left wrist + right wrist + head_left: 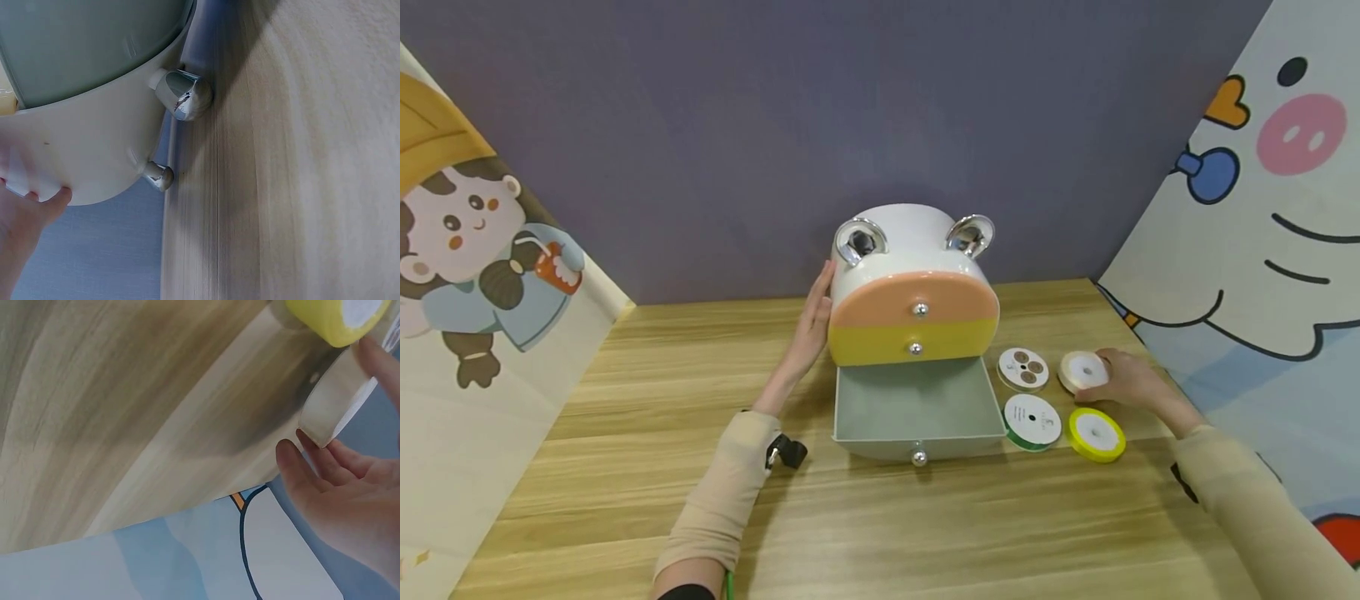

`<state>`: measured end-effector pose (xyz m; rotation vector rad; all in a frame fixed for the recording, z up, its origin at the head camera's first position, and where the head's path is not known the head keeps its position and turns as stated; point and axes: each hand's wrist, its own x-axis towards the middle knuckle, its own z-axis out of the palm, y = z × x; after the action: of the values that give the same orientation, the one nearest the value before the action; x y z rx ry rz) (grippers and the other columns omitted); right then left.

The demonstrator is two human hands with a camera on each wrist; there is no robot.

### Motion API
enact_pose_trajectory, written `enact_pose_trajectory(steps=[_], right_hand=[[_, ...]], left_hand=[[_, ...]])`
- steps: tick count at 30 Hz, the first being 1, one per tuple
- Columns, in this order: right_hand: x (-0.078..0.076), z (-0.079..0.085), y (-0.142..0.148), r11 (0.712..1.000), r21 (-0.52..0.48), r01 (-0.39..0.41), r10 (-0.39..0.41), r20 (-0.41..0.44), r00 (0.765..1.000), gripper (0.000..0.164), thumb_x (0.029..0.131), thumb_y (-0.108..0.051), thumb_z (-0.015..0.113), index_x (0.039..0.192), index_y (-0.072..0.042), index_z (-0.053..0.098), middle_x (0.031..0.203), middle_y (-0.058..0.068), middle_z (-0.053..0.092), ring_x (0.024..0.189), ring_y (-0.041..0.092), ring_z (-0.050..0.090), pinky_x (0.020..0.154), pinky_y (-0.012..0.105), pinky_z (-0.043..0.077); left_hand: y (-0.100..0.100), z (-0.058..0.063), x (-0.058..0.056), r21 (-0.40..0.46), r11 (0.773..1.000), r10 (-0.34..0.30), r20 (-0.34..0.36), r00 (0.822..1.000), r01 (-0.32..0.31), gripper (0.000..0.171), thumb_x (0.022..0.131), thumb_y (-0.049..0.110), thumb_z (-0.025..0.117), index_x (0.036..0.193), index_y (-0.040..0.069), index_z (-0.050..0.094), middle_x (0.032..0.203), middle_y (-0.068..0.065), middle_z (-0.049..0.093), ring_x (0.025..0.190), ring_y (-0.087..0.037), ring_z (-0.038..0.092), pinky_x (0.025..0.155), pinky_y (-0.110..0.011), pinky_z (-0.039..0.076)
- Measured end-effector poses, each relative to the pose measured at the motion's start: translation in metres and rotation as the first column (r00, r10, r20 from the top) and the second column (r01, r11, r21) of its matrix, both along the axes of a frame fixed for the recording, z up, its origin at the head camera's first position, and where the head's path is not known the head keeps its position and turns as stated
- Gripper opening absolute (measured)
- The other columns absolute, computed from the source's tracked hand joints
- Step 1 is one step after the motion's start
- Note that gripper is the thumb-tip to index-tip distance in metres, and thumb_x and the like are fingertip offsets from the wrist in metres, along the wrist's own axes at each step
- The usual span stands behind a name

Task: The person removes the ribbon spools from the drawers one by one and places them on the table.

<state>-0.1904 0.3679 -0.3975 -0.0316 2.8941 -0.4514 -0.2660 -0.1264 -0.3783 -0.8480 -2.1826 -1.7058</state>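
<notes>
A rounded desktop drawer box (906,242) with a white top and silver ears stands against the back wall. Its grey bottom drawer (917,398) is pulled out and holds nothing; the orange and yellow drawers above are closed. My left hand (811,327) rests along the box's left side with extended fingers, and the left wrist view shows its fingertips on the white shell (87,156). At right, my right hand (1126,379) grips a cream ribbon spool (1082,372) between thumb and fingers. In the right wrist view the spool's cream edge (331,403) appears tilted.
Beside the drawer lie a spool with brown dots (1022,369), a green ribbon spool (1032,421) and a yellow ribbon spool (1096,434). All are on the wooden table (925,533). Cartoon-printed panels (1292,275) flank it, and a grey-blue wall (880,100) closes the back.
</notes>
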Motion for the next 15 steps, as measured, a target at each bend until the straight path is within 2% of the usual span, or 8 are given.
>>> enact_pose_trajectory(steps=[10,15], right_hand=[[-0.003,-0.009,0.002,1.0,0.031,0.001,-0.003,0.034,0.999,0.107,0.077,-0.048,0.081,0.138,0.025,0.032,0.139,0.049,0.036,0.124,0.064,0.039,0.102,0.07,0.038],[-0.002,-0.011,0.003,0.999,0.043,0.003,-0.004,0.031,1.0,0.107,0.077,-0.049,0.081,0.139,0.023,0.033,0.138,0.048,0.037,0.123,0.064,0.04,0.101,0.07,0.039]], left_hand=[[0.0,0.003,0.001,-0.002,1.0,-0.001,0.008,1.0,0.001,0.053,0.111,0.024,0.028,0.157,0.001,0.018,0.166,-0.024,0.01,0.155,-0.039,0.008,0.125,-0.059,0.009],[0.0,0.002,0.0,-0.001,1.0,-0.001,0.003,1.0,0.001,0.056,0.11,0.03,0.028,0.157,0.001,0.019,0.165,-0.024,0.011,0.155,-0.039,0.008,0.125,-0.059,0.008]])
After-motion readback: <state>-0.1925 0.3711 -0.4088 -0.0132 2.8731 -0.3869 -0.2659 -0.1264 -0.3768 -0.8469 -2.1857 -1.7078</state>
